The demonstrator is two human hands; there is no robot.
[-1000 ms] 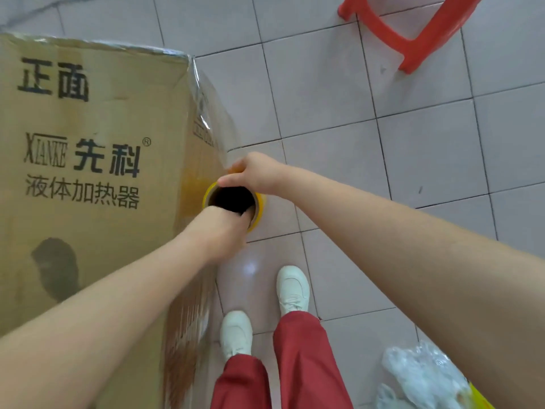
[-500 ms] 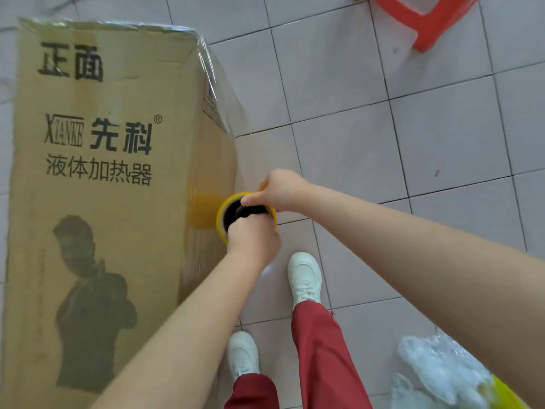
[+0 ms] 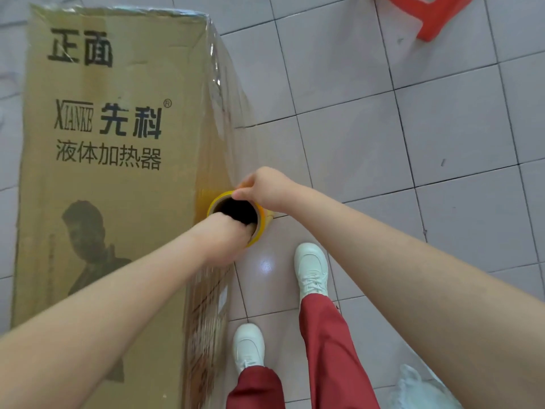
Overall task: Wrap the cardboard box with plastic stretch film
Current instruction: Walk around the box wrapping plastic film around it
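Pale grey floor tiles spread under us, and on them stands a tall brown cardboard box printed with black lettering, which serves as our landmark. Just off the box's right-hand side face, about midway along it, we hold a yellow-tinted roll of stretch film on a brown cardboard core.

Our hands are close together, both clamped on the roll's upper end. The left hand hooks its fingers down into the open core on the side nearer us. The right hand pinches the rim on the far side.

The roll's long axis runs upright, parallel to the box's vertical edges. We look straight down its dark bore, so the open end points up at us. Whether the roll touches the box we cannot tell. Wrinkled, shiny film already clings to that side face.

We judge that the next move carries the roll along this face and round a corner, axis upright so the film lies flat. The left arm is nearer the box, and the right reaches in from outside.

A red plastic stool stands well apart from the box, past its far end.
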